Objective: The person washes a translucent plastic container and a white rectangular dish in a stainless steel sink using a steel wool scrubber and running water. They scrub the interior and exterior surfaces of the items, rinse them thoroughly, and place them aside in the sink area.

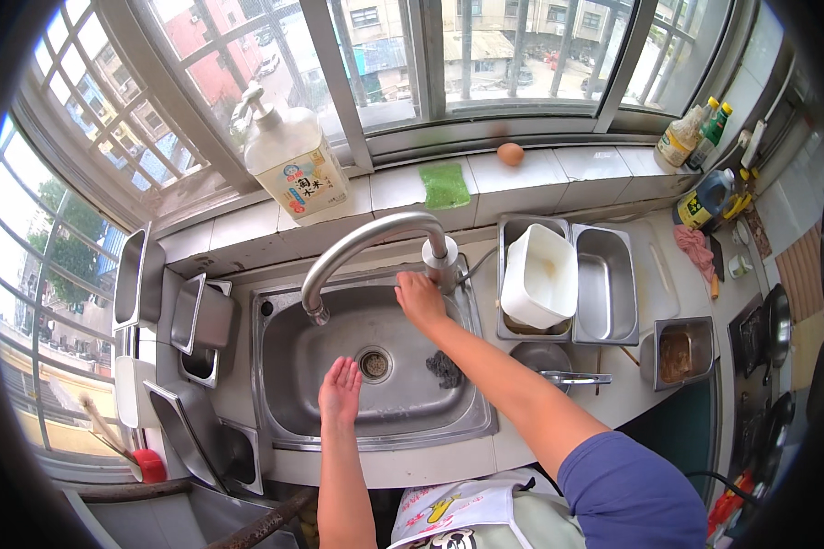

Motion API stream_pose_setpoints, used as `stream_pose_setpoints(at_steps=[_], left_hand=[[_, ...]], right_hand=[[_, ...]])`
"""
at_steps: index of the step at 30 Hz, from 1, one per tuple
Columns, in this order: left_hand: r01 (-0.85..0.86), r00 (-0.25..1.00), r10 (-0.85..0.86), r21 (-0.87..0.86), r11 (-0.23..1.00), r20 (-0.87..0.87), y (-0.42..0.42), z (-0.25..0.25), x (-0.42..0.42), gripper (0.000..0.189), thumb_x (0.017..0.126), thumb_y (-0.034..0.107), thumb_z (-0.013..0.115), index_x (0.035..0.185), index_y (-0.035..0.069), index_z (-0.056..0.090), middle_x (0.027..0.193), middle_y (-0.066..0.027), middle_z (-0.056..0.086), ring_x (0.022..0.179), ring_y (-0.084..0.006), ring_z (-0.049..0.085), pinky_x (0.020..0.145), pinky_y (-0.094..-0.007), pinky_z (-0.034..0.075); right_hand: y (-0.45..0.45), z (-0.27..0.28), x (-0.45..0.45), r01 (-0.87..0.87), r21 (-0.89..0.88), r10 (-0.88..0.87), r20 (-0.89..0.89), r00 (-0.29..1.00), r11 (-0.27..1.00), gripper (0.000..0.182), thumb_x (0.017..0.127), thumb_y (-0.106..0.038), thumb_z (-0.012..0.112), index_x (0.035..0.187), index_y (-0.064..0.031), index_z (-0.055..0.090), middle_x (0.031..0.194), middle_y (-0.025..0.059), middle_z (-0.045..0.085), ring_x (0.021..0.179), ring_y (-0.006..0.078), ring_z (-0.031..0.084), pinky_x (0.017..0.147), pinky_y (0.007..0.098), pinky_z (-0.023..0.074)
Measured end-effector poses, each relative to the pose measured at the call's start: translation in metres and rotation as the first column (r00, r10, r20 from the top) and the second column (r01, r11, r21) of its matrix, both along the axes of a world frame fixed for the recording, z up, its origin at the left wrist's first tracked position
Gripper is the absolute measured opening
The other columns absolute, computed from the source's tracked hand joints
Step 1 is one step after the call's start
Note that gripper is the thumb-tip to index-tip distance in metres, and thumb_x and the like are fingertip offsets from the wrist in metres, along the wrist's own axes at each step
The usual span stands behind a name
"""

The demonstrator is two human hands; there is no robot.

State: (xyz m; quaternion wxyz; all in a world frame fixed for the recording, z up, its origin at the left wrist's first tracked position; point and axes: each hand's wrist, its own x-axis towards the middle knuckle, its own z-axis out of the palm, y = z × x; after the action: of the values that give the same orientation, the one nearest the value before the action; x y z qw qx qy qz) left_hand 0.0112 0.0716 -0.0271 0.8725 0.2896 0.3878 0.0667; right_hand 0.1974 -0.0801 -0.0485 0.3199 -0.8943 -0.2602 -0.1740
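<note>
Over the stainless steel sink (pixel 302 412), my left hand (pixel 341 392) is held palm up, with nothing in it. It is just left of the strainer drain (pixel 375 364). My right hand (pixel 420 302) reaches across the basin to the base of a gooseneck faucet (pixel 357 237). Its fingers close around the faucet's handle, which they mostly hide. The spout points down into the basin's left part, and I see no water stream from it. A dark grey scouring pad (pixel 443 369) lies on the basin floor, beside my right forearm.
Steel pans (pixel 209 316) crowd the left counter. On the right are a white plastic tub (pixel 540 278), a steel pan (pixel 604 281) and a smaller pan (pixel 683 353). The window ledge bears a pump jug (pixel 299 171), a green scrub pad (pixel 444 186), an egg (pixel 510 154) and bottles (pixel 680 141).
</note>
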Motion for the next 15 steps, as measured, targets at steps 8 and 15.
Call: stream_pose_setpoints(at_steps=[8, 15], left_hand=[[0.013, 0.998, -0.025, -0.199, 0.980, -0.060, 0.026, -0.045, 0.057, 0.031, 0.086, 0.019, 0.041, 0.111, 0.004, 0.050, 0.114, -0.0071, 0.052, 0.103, -0.0192, 0.050, 0.088, -0.0338, 0.041], [0.014, 0.992, -0.047, -0.272, 0.962, -0.116, 0.046, -0.065, 0.074, 0.035, 0.088, 0.022, 0.038, 0.117, 0.003, 0.045, 0.116, -0.0063, 0.049, 0.105, -0.0188, 0.047, 0.090, -0.0336, 0.038]], right_hand=[[0.015, 0.037, 0.008, 0.149, -0.588, -0.351, -0.245, 0.903, 0.795, 0.012, 0.072, -0.011, 0.054, 0.070, -0.0112, 0.067, 0.071, 0.0096, 0.064, 0.071, 0.0224, 0.063, 0.056, 0.0317, 0.0483], [0.020, 0.029, 0.002, 0.298, -0.464, -0.436, -0.224, 0.872, 0.834, 0.013, 0.070, -0.011, 0.055, 0.067, -0.0085, 0.067, 0.064, 0.0113, 0.063, 0.060, 0.0225, 0.063, 0.052, 0.0328, 0.0495]])
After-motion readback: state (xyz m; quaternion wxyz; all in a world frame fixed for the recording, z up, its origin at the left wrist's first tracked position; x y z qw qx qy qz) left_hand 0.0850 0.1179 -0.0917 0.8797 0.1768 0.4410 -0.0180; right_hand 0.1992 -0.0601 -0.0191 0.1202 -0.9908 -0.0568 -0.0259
